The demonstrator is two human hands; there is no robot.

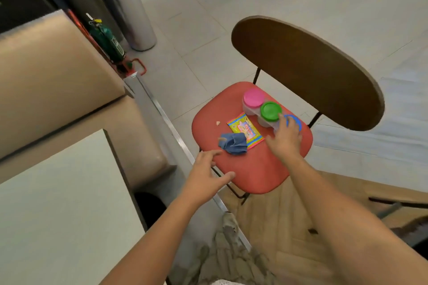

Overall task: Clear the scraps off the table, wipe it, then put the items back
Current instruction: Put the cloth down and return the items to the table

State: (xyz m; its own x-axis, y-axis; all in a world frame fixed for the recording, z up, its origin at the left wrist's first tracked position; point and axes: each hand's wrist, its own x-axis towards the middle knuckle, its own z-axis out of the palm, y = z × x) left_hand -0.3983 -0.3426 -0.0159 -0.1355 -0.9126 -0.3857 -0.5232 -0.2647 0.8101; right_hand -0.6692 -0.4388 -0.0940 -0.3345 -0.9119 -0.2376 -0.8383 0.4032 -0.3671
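A red chair seat [259,169] holds three small clear jars in a row: one with a pink lid [254,97], one with a green lid [270,111], one with a blue lid [295,121]. Next to them lie a colourful snack packet [246,131], a crumpled blue cloth [234,143] and a small crumb [218,123]. My right hand [283,139] lies over the blue-lidded jar, fingers spread on it; whether it grips the jar is hidden. My left hand [208,170] hovers open at the seat's front left edge, just short of the cloth.
The white table [58,203] fills the lower left. A tan padded bench [46,81] runs behind it. The chair's brown backrest [308,71] rises to the right. Metal cylinders [120,7] and a green extinguisher [107,41] stand on the tiled floor.
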